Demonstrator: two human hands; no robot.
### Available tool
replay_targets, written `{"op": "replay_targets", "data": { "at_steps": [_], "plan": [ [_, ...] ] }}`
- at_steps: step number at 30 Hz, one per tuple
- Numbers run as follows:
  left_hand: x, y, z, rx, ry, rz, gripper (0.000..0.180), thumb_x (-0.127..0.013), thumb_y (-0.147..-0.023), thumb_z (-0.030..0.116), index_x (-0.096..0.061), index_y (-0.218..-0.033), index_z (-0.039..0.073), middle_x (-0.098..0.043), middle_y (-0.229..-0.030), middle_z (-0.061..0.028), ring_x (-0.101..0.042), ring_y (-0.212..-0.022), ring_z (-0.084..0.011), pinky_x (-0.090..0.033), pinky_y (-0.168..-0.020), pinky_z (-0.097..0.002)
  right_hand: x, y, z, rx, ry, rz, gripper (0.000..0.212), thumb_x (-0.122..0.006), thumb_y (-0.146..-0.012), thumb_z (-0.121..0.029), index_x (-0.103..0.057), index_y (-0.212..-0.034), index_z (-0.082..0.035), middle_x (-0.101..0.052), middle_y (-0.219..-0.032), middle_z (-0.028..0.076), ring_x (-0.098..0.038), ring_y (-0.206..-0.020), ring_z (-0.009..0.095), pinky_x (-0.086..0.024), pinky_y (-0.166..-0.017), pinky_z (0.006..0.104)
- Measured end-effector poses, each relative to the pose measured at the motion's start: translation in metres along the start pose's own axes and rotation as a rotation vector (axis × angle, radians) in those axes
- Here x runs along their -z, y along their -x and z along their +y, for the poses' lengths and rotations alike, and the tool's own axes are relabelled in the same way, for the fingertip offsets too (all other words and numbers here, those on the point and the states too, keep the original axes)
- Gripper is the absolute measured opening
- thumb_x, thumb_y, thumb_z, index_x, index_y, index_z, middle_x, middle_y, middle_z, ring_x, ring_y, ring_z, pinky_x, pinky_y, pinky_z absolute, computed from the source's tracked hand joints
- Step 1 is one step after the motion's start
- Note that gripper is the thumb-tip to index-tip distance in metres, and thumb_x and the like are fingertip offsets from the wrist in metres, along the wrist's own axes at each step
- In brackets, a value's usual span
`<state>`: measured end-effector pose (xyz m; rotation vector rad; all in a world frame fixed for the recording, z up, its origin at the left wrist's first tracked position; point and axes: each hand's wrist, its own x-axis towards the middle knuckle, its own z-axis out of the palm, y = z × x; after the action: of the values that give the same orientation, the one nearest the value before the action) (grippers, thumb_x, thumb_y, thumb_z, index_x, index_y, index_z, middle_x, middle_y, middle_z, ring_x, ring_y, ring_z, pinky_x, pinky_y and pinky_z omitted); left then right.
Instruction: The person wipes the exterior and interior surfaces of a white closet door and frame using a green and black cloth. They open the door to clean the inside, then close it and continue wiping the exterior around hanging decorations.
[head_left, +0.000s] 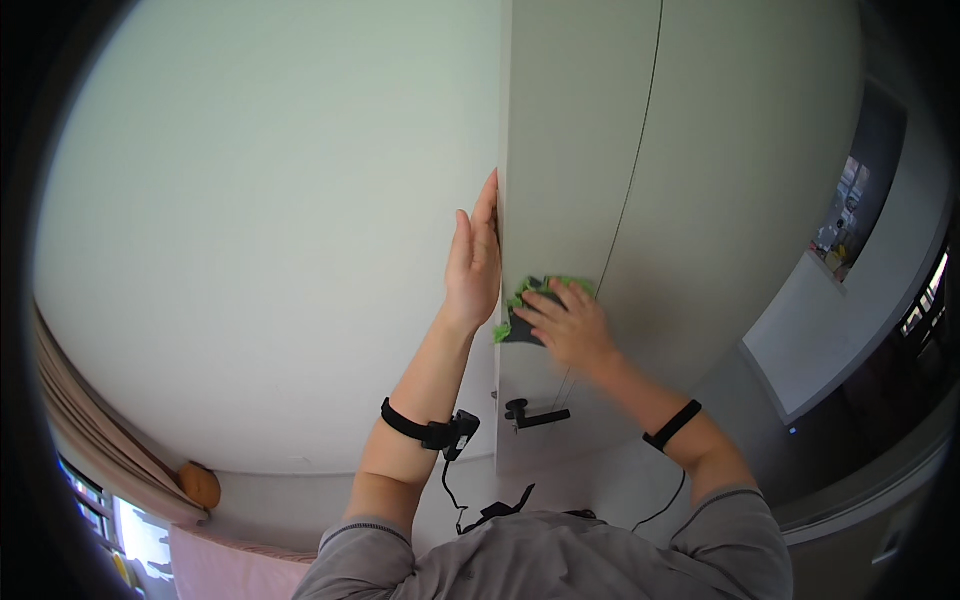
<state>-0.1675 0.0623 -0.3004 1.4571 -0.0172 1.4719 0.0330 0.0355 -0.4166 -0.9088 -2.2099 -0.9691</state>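
Observation:
A pale grey-beige door (575, 130) stands edge-on in front of me, with a thin dark groove running down its face. My left hand (474, 262) is open, its palm and straight fingers against the door's narrow edge, thumb apart. My right hand (572, 327) holds a dark grey and green cleaning cloth (526, 322) pressed to the door's face, fingers spread over it. The cloth is bunched and its green fringe sticks out around the fingers. Below the cloth sits a black lever handle (540, 416), touched by neither hand.
A plain white wall (260, 220) fills the left side. Beige curtains (100, 420), a round brown object (199, 486) and pink fabric (235, 565) are at the lower left. Past the door on the right is a white partition (810, 330). A cable (449, 485) hangs by my left arm.

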Motion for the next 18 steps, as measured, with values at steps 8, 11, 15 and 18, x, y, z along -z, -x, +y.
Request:
{"op": "replay_targets", "data": {
  "at_steps": [8,11,15,18],
  "plan": [
    [0.009,0.007,-0.007,-0.015,-0.003,0.028,0.08,-0.014,-0.121,0.053,-0.017,-0.178,-0.003,-0.021,-0.187,-0.0155,-0.016,-0.173,-0.0291,-0.011,-0.14,-0.0435,0.077,-0.152,0.104,-0.317,0.137,0.489,0.077,-0.076,-0.095,-0.028,-0.052,-0.167,-0.013,-0.038,-0.179,0.018,-0.035,-0.16,0.053,-0.03,-0.131,0.066],
    [0.013,0.007,-0.004,-0.014,0.002,-0.001,0.08,-0.014,-0.121,0.053,-0.017,-0.178,-0.003,-0.02,-0.187,-0.0161,-0.016,-0.173,-0.0293,-0.011,-0.14,-0.0436,0.063,-0.148,0.086,-0.346,0.106,0.503,0.078,-0.076,-0.096,-0.029,-0.05,-0.167,-0.012,-0.037,-0.179,0.018,-0.034,-0.16,0.055,-0.03,-0.13,0.0672],
    [0.014,0.009,-0.004,-0.021,-0.024,0.001,0.081,-0.016,-0.121,0.054,-0.018,-0.178,-0.003,-0.02,-0.187,-0.0166,-0.018,-0.173,-0.0297,-0.013,-0.14,-0.0445,0.004,-0.062,0.023,-0.329,0.04,0.19,0.067,-0.076,-0.098,-0.035,-0.06,-0.161,-0.018,-0.043,-0.176,0.015,-0.037,-0.158,0.052,-0.033,-0.128,0.0674],
    [0.017,0.01,-0.009,0.0,-0.033,0.027,0.079,-0.016,-0.121,0.053,-0.019,-0.178,-0.002,-0.022,-0.186,-0.0173,-0.02,-0.172,-0.0299,-0.014,-0.14,-0.0452,-0.038,0.009,-0.026,-0.2,0.033,-0.025,0.052,-0.08,-0.095,-0.044,-0.075,-0.145,-0.033,-0.058,-0.163,-0.005,-0.048,-0.15,0.034,-0.042,-0.125,0.0552]
  ]
}}
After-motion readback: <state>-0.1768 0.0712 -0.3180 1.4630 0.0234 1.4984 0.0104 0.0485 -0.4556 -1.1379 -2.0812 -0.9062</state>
